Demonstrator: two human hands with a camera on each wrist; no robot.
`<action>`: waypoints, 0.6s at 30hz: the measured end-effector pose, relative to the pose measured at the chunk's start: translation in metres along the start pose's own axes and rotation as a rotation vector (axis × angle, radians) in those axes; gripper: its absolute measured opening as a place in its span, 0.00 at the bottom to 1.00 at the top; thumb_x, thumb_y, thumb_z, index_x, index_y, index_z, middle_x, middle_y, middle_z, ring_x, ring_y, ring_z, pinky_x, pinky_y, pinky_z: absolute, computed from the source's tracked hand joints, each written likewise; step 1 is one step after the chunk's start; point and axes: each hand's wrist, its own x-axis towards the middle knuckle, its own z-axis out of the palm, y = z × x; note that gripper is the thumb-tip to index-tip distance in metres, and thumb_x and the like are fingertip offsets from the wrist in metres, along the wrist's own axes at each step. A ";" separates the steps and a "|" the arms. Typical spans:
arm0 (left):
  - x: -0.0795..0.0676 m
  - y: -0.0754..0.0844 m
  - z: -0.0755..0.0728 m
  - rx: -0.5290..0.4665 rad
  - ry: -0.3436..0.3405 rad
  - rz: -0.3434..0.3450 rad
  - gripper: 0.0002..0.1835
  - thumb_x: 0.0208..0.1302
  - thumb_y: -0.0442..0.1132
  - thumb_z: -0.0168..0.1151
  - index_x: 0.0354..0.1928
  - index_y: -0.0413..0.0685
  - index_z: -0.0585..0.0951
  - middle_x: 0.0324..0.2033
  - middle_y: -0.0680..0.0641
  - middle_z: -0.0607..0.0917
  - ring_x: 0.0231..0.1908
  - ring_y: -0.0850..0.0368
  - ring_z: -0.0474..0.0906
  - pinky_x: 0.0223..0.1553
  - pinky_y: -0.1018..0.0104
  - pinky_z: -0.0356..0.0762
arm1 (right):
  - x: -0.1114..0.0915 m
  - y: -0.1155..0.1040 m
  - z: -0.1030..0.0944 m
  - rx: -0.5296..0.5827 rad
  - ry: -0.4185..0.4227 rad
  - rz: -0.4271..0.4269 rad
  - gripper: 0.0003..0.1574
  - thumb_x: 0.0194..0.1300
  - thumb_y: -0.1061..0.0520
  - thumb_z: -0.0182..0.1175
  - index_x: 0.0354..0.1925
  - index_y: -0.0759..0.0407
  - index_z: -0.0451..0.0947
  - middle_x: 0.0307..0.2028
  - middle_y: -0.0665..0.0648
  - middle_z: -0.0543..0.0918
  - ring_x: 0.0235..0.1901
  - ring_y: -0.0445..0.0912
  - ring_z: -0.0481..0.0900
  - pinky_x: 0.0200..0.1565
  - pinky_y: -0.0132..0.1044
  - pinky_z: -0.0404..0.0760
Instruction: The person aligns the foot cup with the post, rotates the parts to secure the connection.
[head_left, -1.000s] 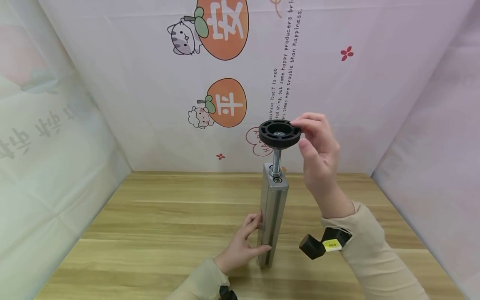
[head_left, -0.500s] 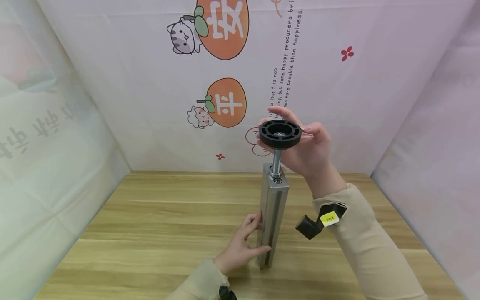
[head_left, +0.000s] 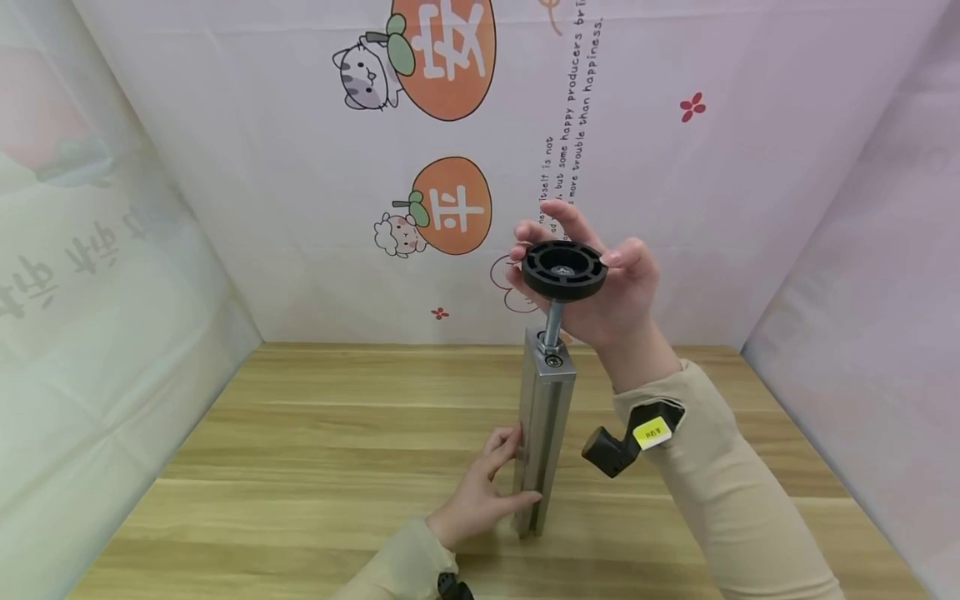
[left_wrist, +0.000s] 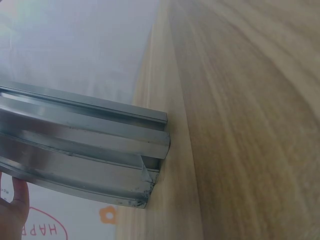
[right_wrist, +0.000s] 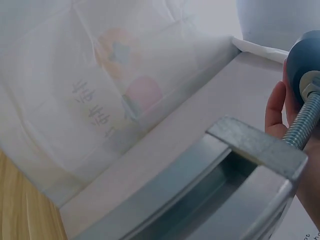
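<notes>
An aluminium profile (head_left: 542,442) stands upright on the wooden table, its slotted lower end on the tabletop in the left wrist view. Out of its top end plate rises a threaded rod (right_wrist: 304,122) carrying a round black levelling foot (head_left: 564,289), ribbed side up. My left hand (head_left: 480,492) grips the profile low down, thumb on the near side and fingers on the left side. Around the levelling foot goes my right hand (head_left: 618,300), thumb at the right of the rim and fingers behind and at the left. A nut (head_left: 550,346) sits where the rod meets the plate.
The wooden tabletop (head_left: 337,442) runs back to a printed white cloth (head_left: 637,150) behind. More cloth hangs at the left (head_left: 112,333) and right. A black wrist camera (head_left: 611,450) sticks out from the right sleeve, close to the profile.
My right hand has swung from the right of the levelling foot to behind it, thumb now at the right rim. The foot has shifted slightly right. My left hand keeps its place.
</notes>
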 end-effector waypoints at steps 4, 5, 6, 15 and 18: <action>0.000 0.001 0.000 0.006 -0.007 0.014 0.52 0.56 0.28 0.66 0.74 0.59 0.45 0.56 0.41 0.65 0.56 0.62 0.64 0.59 0.59 0.69 | -0.001 0.001 0.000 -0.026 -0.002 -0.012 0.34 0.50 0.60 0.40 0.57 0.62 0.69 0.51 0.63 0.68 0.54 0.52 0.69 0.59 0.44 0.68; 0.000 0.002 0.000 0.003 -0.008 0.014 0.52 0.56 0.28 0.66 0.74 0.59 0.45 0.56 0.41 0.65 0.56 0.62 0.64 0.59 0.60 0.68 | -0.001 0.001 0.000 -0.034 -0.003 -0.017 0.34 0.50 0.60 0.40 0.57 0.62 0.70 0.51 0.63 0.69 0.54 0.52 0.69 0.59 0.43 0.68; 0.000 0.002 0.000 0.003 -0.008 0.014 0.52 0.56 0.28 0.66 0.74 0.59 0.45 0.56 0.41 0.65 0.56 0.63 0.64 0.59 0.60 0.68 | -0.001 0.001 0.000 -0.040 -0.006 -0.021 0.33 0.51 0.60 0.40 0.57 0.63 0.70 0.50 0.63 0.69 0.54 0.52 0.69 0.59 0.43 0.68; -0.001 0.000 0.000 -0.013 0.003 0.001 0.54 0.54 0.27 0.67 0.74 0.61 0.45 0.57 0.39 0.65 0.56 0.64 0.63 0.60 0.59 0.68 | -0.005 -0.001 -0.003 -0.213 -0.019 -0.064 0.29 0.57 0.61 0.40 0.58 0.61 0.69 0.52 0.61 0.69 0.57 0.53 0.66 0.58 0.42 0.68; -0.001 -0.001 0.001 -0.019 0.004 0.000 0.55 0.53 0.26 0.67 0.74 0.62 0.45 0.56 0.37 0.65 0.55 0.65 0.62 0.60 0.59 0.68 | -0.009 -0.004 -0.002 -0.327 0.011 -0.074 0.26 0.61 0.62 0.43 0.57 0.60 0.70 0.53 0.61 0.69 0.59 0.53 0.64 0.60 0.43 0.67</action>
